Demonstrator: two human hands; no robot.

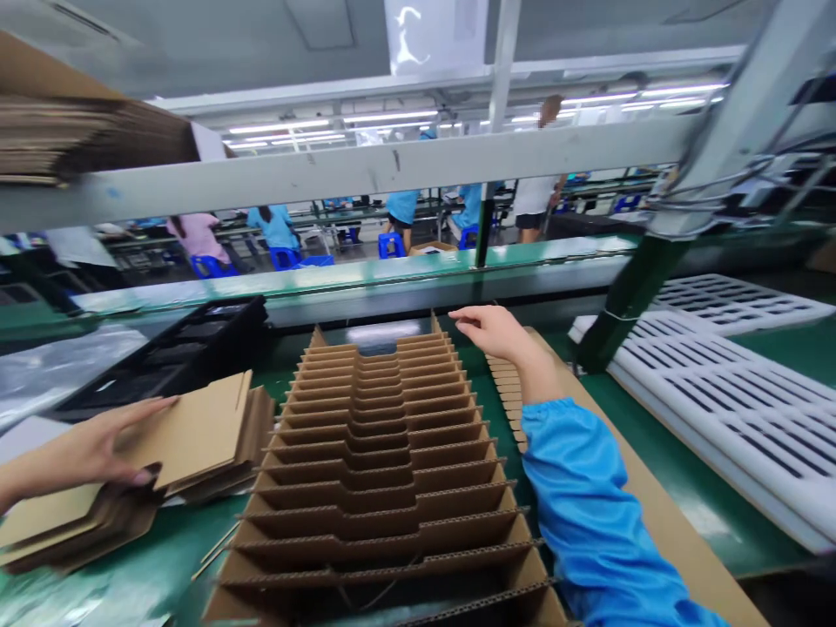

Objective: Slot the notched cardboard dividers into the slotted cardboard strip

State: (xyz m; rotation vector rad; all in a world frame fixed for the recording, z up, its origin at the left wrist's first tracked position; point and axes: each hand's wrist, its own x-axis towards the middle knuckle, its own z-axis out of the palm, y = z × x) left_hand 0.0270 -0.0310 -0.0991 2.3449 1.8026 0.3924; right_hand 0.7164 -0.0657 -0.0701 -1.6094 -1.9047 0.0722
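Note:
A cardboard divider frame point(379, 453) with several slotted cross pieces stands on the green table, running away from me in the middle. At its far right corner is my right hand point(487, 331), in a blue sleeve, fingers bent and close together; whether they pinch anything is too small to tell. On the left, my left hand point(97, 448) grips the near left edge of some flat cardboard pieces point(199, 431), thumb low and fingers on top. More cardboard pieces point(52, 522) lie below that hand.
White slotted trays point(731, 383) are stacked at the right beside a green post point(633, 300). A long cardboard strip point(627, 444) lies right of the divider. Black trays point(176, 348) and clear plastic point(78, 366) are at the left. A metal rail point(392, 165) crosses ahead; people sit beyond.

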